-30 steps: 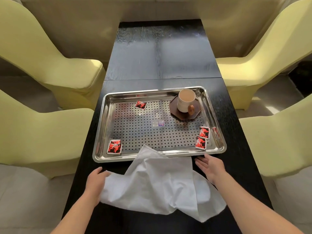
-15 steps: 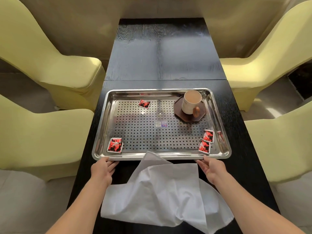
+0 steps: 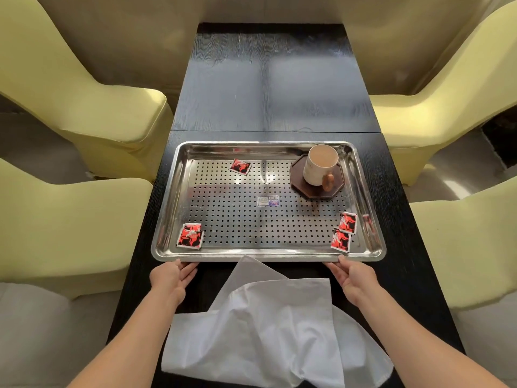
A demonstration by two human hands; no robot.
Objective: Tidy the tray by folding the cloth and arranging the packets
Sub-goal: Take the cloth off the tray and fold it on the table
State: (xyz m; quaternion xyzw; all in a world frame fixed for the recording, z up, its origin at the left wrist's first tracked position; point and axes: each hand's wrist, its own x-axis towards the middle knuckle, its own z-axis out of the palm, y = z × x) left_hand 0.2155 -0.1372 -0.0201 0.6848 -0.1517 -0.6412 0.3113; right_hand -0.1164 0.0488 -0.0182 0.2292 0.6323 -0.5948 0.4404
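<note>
White cloth (image 3: pixel 268 326), crumpled and unfolded, is what I would go for first. It lies off the perforated stainless-steel tray (image 3: pixel 167 219), on the black wooden table (image 3: pixel 268 79) along the tray's near side. One pointed corner touches the middle of the tray's near rim, and from there the fabric spreads away from the tray, its longer run slanting towards the tray's right end. My left hand (image 3: pixel 170 278) and right hand (image 3: pixel 354 278) sit at that same near rim, one on each side of the corner. Their fingers lie straight against the metal and grasp nothing that I can make out; whether any fingertip hooks under the rim I cannot tell. So the cloth lies behind both palms, between my forearms and about equally near to each. I judge that both hands must draw back from the tray to reach its edges. Red-and-black square packets (image 3: pixel 190 236) lie scattered inside the tray: a small stack at the near left corner, a single packet (image 3: pixel 240 166) by the far rim, and two more by the near right corner. A cream mug (image 3: pixel 319 166) stands on a dark brown octagonal coaster (image 3: pixel 302 183) at the tray's far right corner.
</note>
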